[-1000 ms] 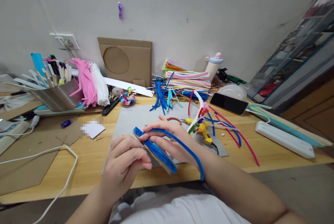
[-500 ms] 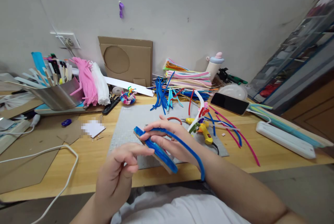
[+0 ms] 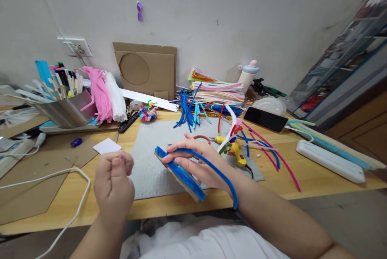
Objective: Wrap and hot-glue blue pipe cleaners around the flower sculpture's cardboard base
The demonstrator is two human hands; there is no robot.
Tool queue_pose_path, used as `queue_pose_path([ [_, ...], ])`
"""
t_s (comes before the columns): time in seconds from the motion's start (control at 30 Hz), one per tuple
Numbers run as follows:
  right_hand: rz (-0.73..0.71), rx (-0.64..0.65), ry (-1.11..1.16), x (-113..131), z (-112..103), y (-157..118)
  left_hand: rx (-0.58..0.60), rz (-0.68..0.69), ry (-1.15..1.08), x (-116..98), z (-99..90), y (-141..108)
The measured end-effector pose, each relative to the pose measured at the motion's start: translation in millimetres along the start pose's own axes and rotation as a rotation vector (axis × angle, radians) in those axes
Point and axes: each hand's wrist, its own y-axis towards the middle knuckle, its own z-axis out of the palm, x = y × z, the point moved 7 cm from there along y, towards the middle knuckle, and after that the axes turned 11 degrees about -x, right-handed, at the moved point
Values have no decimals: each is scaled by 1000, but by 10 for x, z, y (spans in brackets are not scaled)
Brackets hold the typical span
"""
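My right hand grips a cardboard piece whose edge is covered with blue pipe cleaner. A loose blue length curves from its upper end over my right hand and down past the wrist. Off to the left, my left hand is closed in a fist with the thumb pressed against the fingers, and nothing shows in it. It is apart from the cardboard piece. Behind my right hand, a yellow glue gun lies on the grey mat.
Blue pipe cleaners, a phone and a power strip lie behind and to the right. A metal holder with sticks stands at the left. A white cable crosses the table's left side.
My left hand has moved left, away from the blue-edged piece, and its extended finger has curled in. My right hand and the piece have stayed nearly still.
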Motion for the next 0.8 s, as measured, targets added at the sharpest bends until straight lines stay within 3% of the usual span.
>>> queue_pose_path([
  [0.13, 7, 7, 3, -9, 1, 0, 75, -223, 128, 431, -55, 224],
  [0.3, 1, 0, 9, -9, 2, 0, 135, -549, -12, 806, -18, 266],
  [0.5, 6, 5, 9, 2, 4, 2, 149, -793, -193, 845, 37, 166],
  [0.8, 23, 5, 19, 8, 7, 3, 81, -869, -249, 829, 33, 126],
])
